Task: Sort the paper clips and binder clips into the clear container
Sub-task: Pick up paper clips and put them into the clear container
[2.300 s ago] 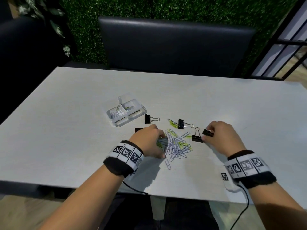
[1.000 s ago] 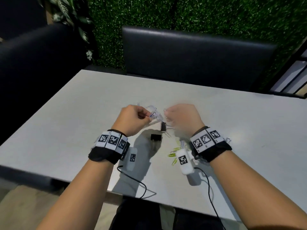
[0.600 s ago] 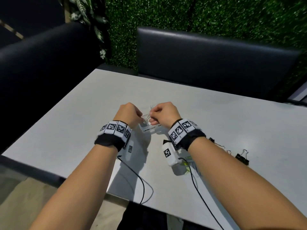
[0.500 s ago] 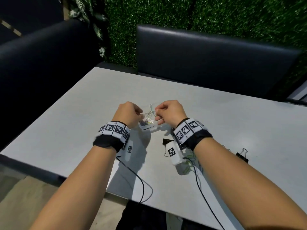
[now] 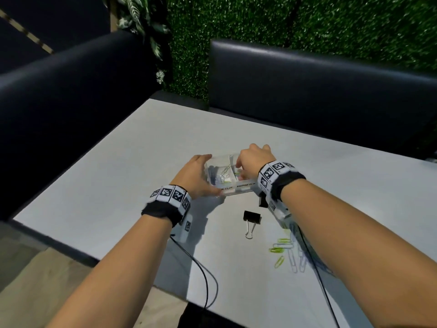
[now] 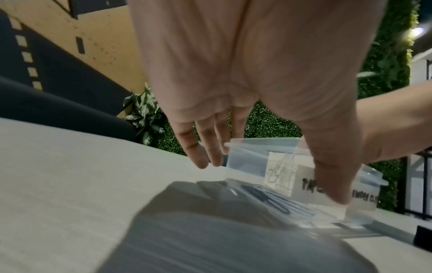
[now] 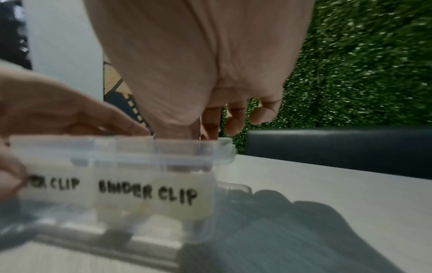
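The clear container [image 5: 236,189] stands on the white table [image 5: 132,176], with paper clips [image 5: 222,176] in its left compartment. My left hand [image 5: 208,175] holds its left end, thumb on the labelled front wall [image 6: 280,166] and fingers [image 6: 205,158] down the side. My right hand [image 5: 238,171] reaches into the right compartment, labelled "BINDER CLIP" [image 7: 149,192]. Its thumb and forefinger dip below the rim [image 7: 198,136], and what they hold is hidden. A black binder clip [image 5: 251,218] and loose green and blue paper clips [image 5: 283,250] lie nearer to me.
A second black binder clip [image 5: 262,201] shows partly under my right wrist. Wrist-camera cables [image 5: 205,280] trail over the table's near edge. Dark padded benches [image 5: 307,91] line the far and left sides, with a green hedge wall behind.
Both hands left the clip pile and moved to the container. The left hand has spread from a fist to hold the container's left end. The right hand now reaches into the right compartment.
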A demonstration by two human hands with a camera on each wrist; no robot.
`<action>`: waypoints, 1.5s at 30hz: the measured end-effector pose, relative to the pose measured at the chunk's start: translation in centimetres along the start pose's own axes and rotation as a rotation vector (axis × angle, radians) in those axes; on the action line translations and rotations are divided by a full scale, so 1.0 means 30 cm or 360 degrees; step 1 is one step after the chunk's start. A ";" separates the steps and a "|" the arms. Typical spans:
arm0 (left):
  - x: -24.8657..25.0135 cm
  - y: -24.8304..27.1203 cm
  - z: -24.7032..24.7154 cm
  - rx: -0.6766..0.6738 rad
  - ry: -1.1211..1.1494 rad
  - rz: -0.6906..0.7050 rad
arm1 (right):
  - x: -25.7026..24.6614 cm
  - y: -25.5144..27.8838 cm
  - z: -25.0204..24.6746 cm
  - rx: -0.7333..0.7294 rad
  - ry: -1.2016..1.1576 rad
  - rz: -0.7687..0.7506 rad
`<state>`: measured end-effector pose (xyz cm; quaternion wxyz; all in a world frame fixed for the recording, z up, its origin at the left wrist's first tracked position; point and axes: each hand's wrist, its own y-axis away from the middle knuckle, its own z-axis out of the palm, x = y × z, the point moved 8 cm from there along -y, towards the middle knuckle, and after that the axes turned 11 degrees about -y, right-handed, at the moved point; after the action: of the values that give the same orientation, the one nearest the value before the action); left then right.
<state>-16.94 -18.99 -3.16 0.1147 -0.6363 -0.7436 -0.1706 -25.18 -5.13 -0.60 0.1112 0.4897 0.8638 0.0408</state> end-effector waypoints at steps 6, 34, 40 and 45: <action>-0.010 -0.017 0.017 0.0054 0.0042 0.0011 | -0.021 -0.007 0.020 0.0047 0.0063 -0.0052; -0.009 0.008 0.021 0.0005 0.0072 -0.0018 | -0.118 0.010 -0.102 0.0024 -0.0587 -0.0241; 0.125 0.131 -0.062 0.0194 0.0177 0.0078 | 0.246 0.312 -0.223 0.0402 -0.0899 0.0093; 0.492 0.269 0.125 -0.0307 -0.0006 0.0655 | 0.435 0.636 -0.057 0.0250 -0.0988 0.0392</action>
<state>-11.24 -3.05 -0.02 0.0843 -0.7829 -0.5785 -0.2129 -16.08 15.96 2.51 0.3250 0.5866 0.7235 -0.1636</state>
